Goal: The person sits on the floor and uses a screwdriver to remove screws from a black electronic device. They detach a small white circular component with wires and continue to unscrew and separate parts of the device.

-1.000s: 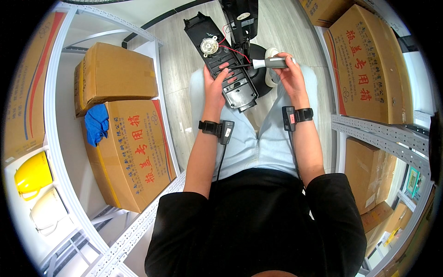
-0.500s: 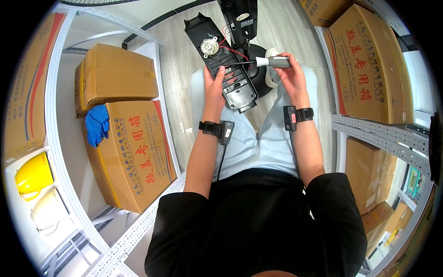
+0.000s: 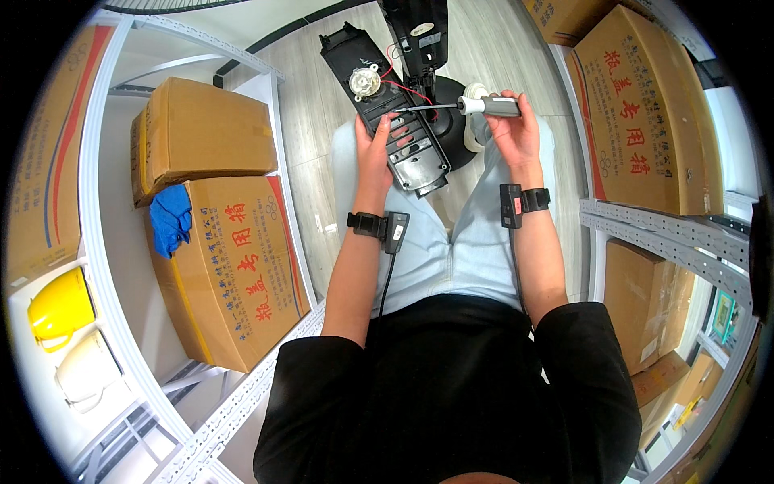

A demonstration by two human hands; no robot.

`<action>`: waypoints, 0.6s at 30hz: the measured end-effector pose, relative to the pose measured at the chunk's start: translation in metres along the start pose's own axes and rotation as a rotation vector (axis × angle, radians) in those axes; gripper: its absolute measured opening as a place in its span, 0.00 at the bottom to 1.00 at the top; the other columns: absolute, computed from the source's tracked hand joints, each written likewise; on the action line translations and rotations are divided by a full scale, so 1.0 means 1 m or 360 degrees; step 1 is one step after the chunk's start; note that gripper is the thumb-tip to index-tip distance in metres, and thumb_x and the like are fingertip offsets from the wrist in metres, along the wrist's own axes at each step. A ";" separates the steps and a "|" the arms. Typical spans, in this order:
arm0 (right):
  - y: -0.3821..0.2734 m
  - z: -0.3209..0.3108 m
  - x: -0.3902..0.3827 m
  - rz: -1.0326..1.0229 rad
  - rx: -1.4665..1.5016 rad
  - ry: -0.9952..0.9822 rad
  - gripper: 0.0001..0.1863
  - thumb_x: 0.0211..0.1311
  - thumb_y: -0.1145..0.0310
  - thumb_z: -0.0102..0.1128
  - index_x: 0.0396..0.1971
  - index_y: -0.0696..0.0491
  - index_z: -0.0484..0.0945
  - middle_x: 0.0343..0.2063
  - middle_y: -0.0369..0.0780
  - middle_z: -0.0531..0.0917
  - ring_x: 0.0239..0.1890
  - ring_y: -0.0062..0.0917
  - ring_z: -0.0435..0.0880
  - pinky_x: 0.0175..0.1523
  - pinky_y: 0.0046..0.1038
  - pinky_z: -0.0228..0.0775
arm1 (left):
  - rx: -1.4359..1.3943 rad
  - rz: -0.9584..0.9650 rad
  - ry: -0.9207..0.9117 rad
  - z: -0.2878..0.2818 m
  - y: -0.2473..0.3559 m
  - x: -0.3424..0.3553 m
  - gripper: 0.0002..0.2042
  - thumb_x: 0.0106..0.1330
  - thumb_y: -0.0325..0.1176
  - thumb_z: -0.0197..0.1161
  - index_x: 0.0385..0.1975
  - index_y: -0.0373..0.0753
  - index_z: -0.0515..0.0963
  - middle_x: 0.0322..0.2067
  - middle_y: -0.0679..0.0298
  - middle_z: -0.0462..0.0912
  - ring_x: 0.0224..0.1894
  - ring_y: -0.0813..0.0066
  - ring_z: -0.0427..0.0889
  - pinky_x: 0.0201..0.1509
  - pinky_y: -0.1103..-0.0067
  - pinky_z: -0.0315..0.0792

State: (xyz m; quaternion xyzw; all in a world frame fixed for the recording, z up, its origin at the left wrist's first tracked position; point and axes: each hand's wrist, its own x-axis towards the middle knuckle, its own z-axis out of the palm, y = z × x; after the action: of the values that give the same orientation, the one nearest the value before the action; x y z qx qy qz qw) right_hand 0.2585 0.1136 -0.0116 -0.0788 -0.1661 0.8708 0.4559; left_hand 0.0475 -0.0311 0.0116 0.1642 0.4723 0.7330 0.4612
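A long black plastic panel [image 3: 418, 167] with slots and ribs lies tilted above my knees. My left hand [image 3: 374, 153] grips its left edge, the thumb on top and the fingers partly hidden beneath. Fixed on the panel is a round whitish part [image 3: 364, 81]. Red wires [image 3: 409, 89] run from there toward an upright black housing [image 3: 425, 48]. My right hand [image 3: 518, 137] holds a screwdriver [image 3: 501, 106] by its grey and white handle, fingers closed round it. The shaft lies nearly level across the panel, its tip close to my left thumb; whether it touches a screw I cannot tell.
Behind the panel is a round black base [image 3: 459, 129], beside a white cylindrical thing [image 3: 476, 90]. Shelves with cardboard boxes [image 3: 234, 266] flank me on both sides. A blue cloth [image 3: 170, 219], a yellow mug [image 3: 63, 309] and a white mug [image 3: 86, 368] are at left.
My right hand and the screwdriver have shifted slightly to the right, and the handle sits a little differently in the fingers. My left hand and the panel have hardly moved.
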 end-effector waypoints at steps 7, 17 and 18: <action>0.000 -0.004 0.000 0.0006 0.0005 -0.0041 0.22 0.71 0.54 0.47 0.44 0.61 0.75 0.43 0.49 0.80 0.51 0.41 0.79 0.54 0.39 0.77 | 0.0021 -0.0014 0.0022 0.001 0.000 -0.001 0.23 0.70 0.35 0.57 0.61 0.44 0.58 0.49 0.59 0.76 0.43 0.67 0.80 0.44 0.71 0.80; 0.000 -0.012 0.001 0.0124 0.0222 -0.0050 0.35 0.60 0.38 0.49 0.41 0.62 0.74 0.43 0.49 0.79 0.45 0.36 0.82 0.45 0.33 0.83 | 0.0032 -0.0018 0.0018 0.003 0.004 -0.002 0.23 0.70 0.35 0.57 0.62 0.44 0.58 0.49 0.59 0.76 0.43 0.69 0.80 0.43 0.72 0.79; 0.000 -0.012 0.001 0.0132 0.0232 -0.0057 0.36 0.59 0.37 0.50 0.41 0.62 0.74 0.44 0.50 0.79 0.45 0.37 0.82 0.45 0.32 0.84 | 0.0030 -0.0018 0.0018 0.002 0.003 -0.002 0.23 0.70 0.35 0.57 0.62 0.44 0.58 0.49 0.59 0.76 0.43 0.69 0.80 0.43 0.72 0.79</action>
State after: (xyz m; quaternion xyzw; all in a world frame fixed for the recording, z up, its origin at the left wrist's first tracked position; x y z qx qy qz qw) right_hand 0.2615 0.1173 -0.0228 -0.0366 -0.1069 0.9001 0.4208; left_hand 0.0484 -0.0317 0.0157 0.1619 0.4827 0.7268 0.4610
